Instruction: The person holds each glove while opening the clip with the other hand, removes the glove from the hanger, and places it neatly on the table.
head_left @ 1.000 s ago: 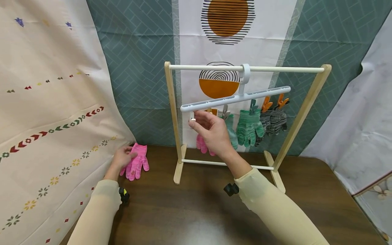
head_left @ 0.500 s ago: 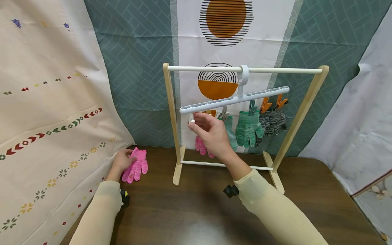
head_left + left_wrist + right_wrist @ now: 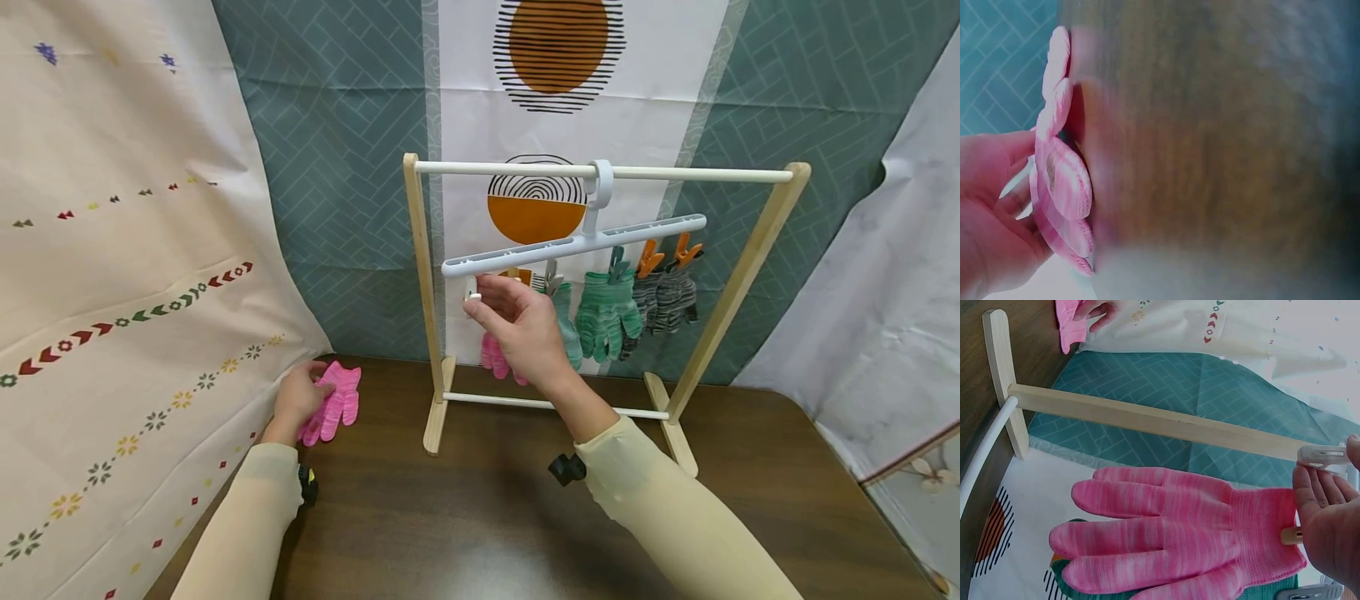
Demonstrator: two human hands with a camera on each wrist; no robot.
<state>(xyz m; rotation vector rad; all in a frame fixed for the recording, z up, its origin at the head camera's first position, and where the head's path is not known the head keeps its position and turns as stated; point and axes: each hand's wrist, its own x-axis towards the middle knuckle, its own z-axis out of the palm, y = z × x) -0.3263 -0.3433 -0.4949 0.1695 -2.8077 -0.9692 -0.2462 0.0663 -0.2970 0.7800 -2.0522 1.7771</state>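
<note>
At the table's left, my left hand (image 3: 297,393) pinches the edge of a pink glove (image 3: 342,398); in the left wrist view the fingers partly pass behind the glove (image 3: 1066,181). My right hand (image 3: 525,329) is raised below the left end of a pale grey hanger (image 3: 573,245). Between its thumb and fingers it holds a white clothespin (image 3: 1322,454) attached to the hanger. Just behind this hand hangs another pink glove (image 3: 1166,531), its cuff held by a yellowish clothespin (image 3: 1291,535).
The hanger hooks over the white rod (image 3: 697,173) of a wooden rack (image 3: 757,258). Green gloves (image 3: 606,312) and grey gloves (image 3: 675,296) hang from grey, green and orange clothespins (image 3: 649,258). The brown table (image 3: 420,517) meets a patterned cloth (image 3: 150,333) on the left.
My left hand and the pink glove on the table have shifted slightly; less of that glove shows beside the hand. My right hand stays at the white clothespin. The hanger's right end dips slightly.
</note>
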